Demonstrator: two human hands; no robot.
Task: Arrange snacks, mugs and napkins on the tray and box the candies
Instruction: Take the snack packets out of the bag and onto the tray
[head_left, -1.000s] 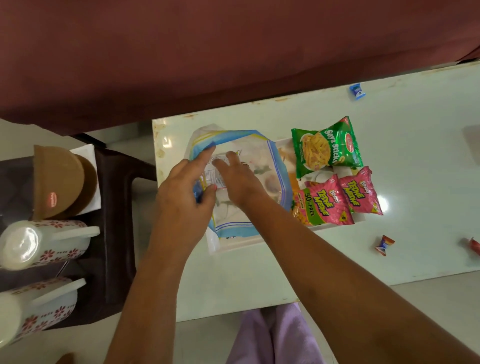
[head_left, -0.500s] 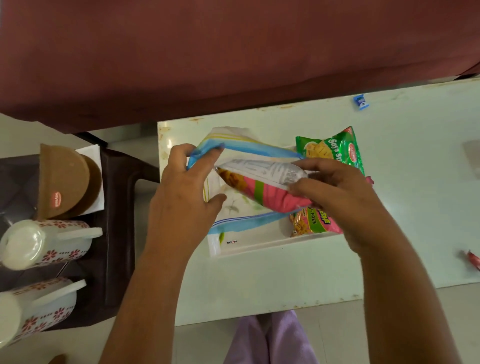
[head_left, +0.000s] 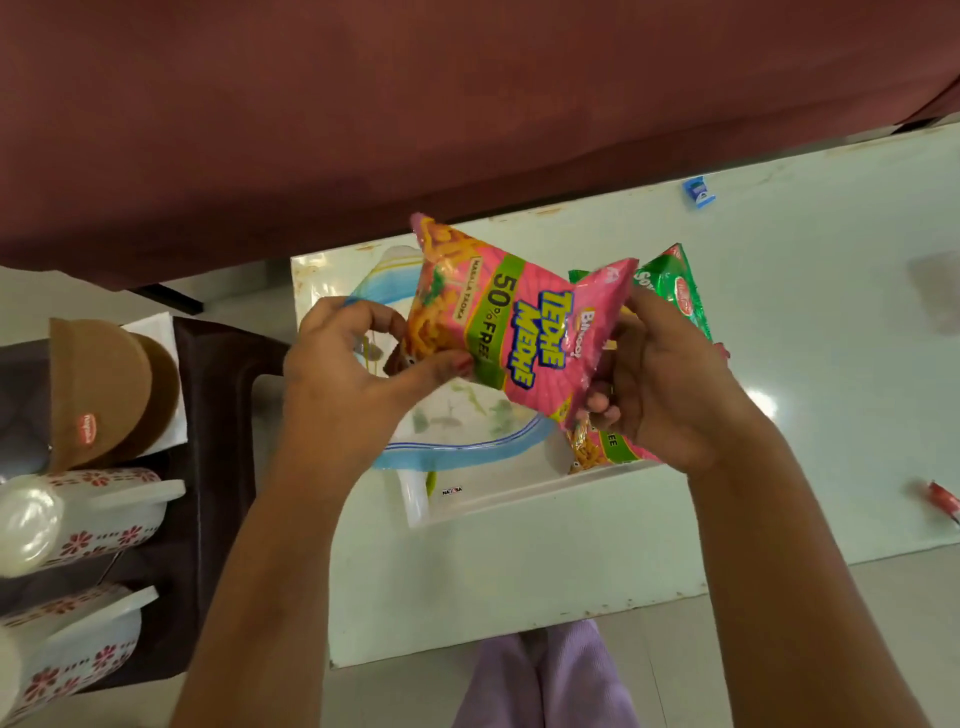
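1. Two hands on the pink snack packet (head_left: 519, 332): left hand (head_left: 343, 384) pinches its lower edge, right hand (head_left: 670, 384) grips the other end. It hangs just above the tray (head_left: 519, 501).
2. My guess: light, puffy, crinkly foil, kinda slippery. I'd hold the crimped end seams, not squeeze the middle, or the snacks get crushed.
3. Hard to see: right hand covers most of a second pink packet (head_left: 602, 447) and part of the green packet (head_left: 675, 291). What's inside the zip bag (head_left: 467, 447) on the tray, can't tell.
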